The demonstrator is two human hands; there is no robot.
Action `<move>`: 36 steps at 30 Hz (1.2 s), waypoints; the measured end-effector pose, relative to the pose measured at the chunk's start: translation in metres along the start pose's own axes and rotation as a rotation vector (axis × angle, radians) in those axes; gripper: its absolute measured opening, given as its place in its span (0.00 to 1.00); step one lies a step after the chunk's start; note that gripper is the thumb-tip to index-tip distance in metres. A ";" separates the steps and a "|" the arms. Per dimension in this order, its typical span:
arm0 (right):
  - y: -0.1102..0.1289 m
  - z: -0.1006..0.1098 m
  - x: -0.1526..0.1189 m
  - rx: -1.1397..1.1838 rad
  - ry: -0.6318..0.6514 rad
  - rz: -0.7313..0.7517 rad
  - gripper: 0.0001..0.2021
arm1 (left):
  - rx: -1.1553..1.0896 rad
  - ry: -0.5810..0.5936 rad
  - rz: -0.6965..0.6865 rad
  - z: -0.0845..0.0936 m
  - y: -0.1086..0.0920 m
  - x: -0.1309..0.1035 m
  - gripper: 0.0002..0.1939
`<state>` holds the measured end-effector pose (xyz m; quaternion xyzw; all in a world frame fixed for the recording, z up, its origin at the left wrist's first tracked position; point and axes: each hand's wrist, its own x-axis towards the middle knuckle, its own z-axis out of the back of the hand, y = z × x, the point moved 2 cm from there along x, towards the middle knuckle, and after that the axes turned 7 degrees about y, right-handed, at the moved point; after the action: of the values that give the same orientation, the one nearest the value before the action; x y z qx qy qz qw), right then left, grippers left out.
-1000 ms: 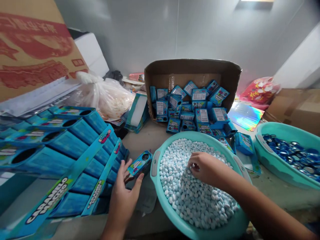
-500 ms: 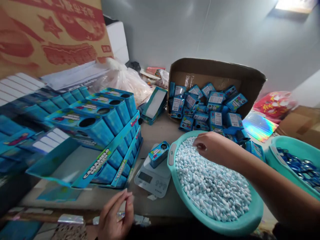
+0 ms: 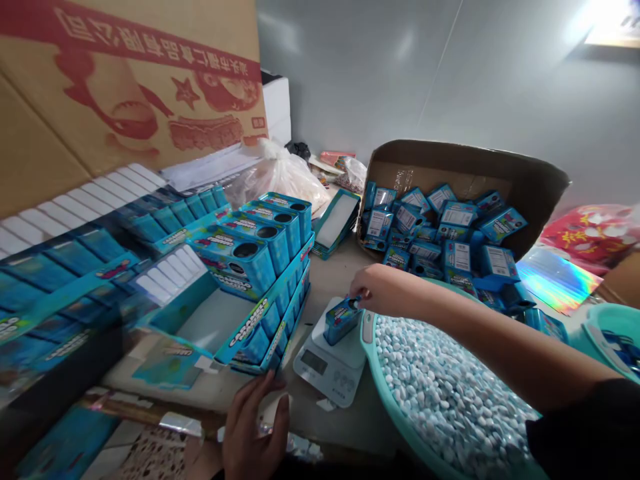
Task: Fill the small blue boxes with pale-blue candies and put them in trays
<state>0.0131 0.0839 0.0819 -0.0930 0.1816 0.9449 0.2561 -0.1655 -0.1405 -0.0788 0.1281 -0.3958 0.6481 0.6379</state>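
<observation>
My right hand (image 3: 373, 289) is over the round hole of a small blue box (image 3: 341, 321), its fingers pinched around something too small to make out. That box rests on a white scale (image 3: 333, 373). Below the hand's wrist lies a turquoise basin (image 3: 385, 393) full of small white and pale blue candies (image 3: 440, 387). Left of the scale, near the table's front edge, my left hand (image 3: 257, 420) hangs with fingers apart and nothing in it. Stacked display trays (image 3: 250, 327) stand beyond it, the top one holding a row of blue boxes (image 3: 235, 257).
A cardboard carton (image 3: 545, 180) on its side spills blue boxes at the back right. Another turquoise basin (image 3: 595, 327) is at the right edge. Filled trays (image 3: 65, 287) and a large carton (image 3: 135, 80) take up the left. A plastic bag (image 3: 283, 173) sits behind.
My right hand has moved left from the candies to the box on the scale. My left hand's fingers have spread apart. The view has shifted left.
</observation>
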 end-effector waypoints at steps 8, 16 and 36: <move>-0.001 -0.012 0.006 0.119 -0.165 0.079 0.08 | -0.040 -0.015 0.024 -0.002 -0.001 -0.004 0.11; -0.012 -0.002 -0.029 -0.081 -0.160 -0.107 0.07 | -0.054 -0.031 0.054 -0.002 0.005 -0.010 0.13; -0.039 -0.044 -0.078 -0.055 0.246 -0.473 0.04 | -0.211 -0.077 0.116 -0.004 0.004 -0.010 0.13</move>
<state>0.1032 0.0626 0.0510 -0.2537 0.1589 0.8449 0.4434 -0.1664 -0.1444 -0.0897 0.0622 -0.4928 0.6332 0.5936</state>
